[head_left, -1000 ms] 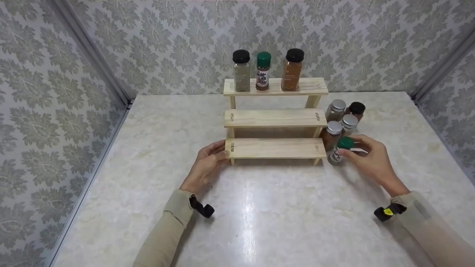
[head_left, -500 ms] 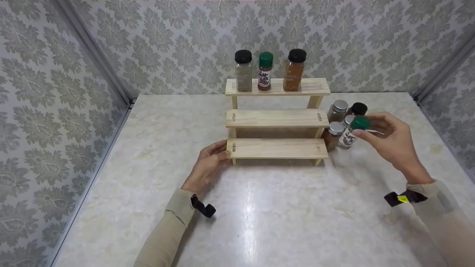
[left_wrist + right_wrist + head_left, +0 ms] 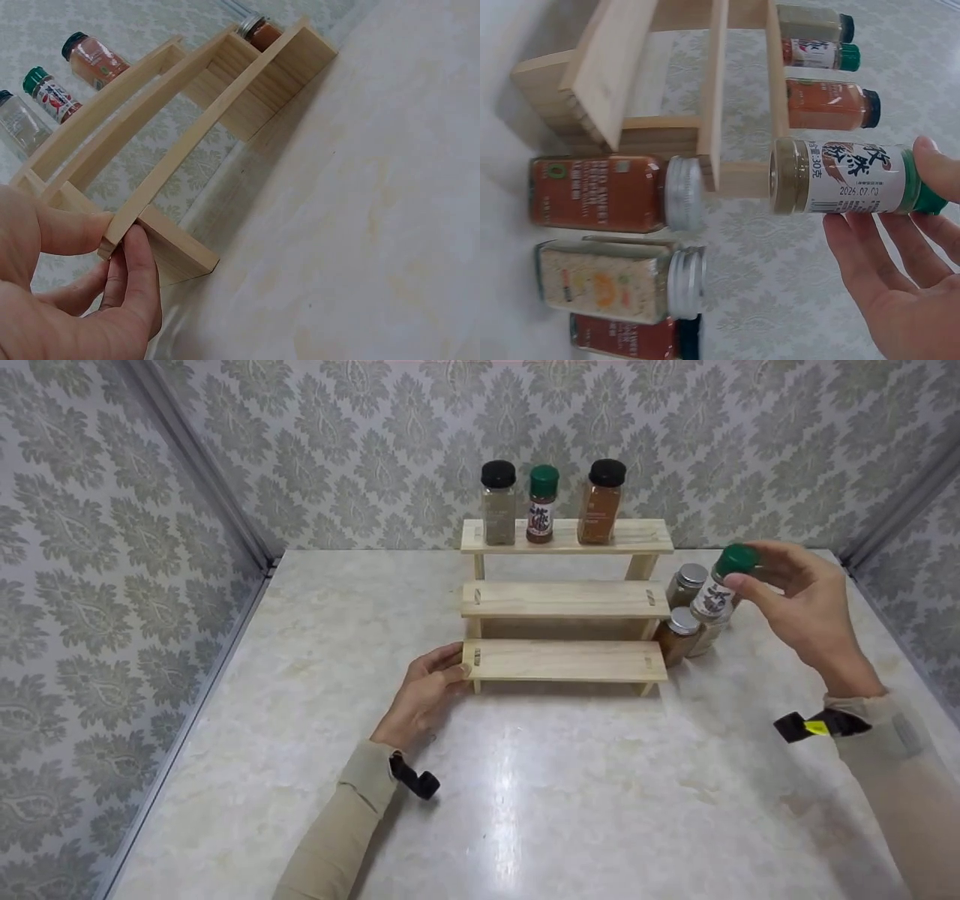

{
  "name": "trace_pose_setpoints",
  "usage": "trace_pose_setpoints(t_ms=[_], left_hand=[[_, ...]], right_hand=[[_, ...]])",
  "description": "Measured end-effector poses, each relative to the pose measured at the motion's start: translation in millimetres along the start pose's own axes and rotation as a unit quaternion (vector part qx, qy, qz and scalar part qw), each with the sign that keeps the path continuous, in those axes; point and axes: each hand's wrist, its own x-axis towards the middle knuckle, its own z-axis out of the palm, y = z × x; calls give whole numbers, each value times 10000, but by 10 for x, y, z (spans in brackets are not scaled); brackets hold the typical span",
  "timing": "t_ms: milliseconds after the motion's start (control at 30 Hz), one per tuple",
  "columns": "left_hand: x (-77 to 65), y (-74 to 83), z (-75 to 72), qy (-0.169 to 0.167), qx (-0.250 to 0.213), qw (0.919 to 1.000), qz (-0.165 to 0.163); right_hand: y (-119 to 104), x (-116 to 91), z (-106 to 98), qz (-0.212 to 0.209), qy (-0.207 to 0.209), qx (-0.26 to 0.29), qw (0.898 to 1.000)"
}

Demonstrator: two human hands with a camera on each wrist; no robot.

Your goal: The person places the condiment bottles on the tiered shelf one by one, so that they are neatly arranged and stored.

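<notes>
Pale tabletop (image 3: 600, 817); left hand (image 3: 424, 690) pinching wooden rack (image 3: 566, 660), right hand (image 3: 814, 604) gripping green-capped jar (image 3: 713, 598) aloft

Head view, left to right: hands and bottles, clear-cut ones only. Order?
left hand → black-capped bottle with grey-green contents → shelved green-capped bottle → black-capped bottle with orange contents → held green-capped bottle → right hand

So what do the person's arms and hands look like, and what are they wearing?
The left sleeve and right sleeve are long and beige. Each has a chunky black gadget at its cuff: the left gadget looks plain black, while the right gadget has a bright yellow patch. The left hand and right hand wear no gloves.
</notes>
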Motion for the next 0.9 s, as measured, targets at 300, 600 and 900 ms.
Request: trace_pose_setpoints(t_ms=[300, 600, 900], left_hand=[[3, 4, -18, 61, 29, 10000, -13], [7, -10, -7, 43, 88, 9999, 35], [-3, -9, -12, 13, 87, 10000, 3]], right_hand=[[-148, 311, 137, -44, -10, 368, 9993], [-239, 567, 315, -119, 54, 710, 9974], [-251, 814, 512, -3, -81, 375, 9993]])
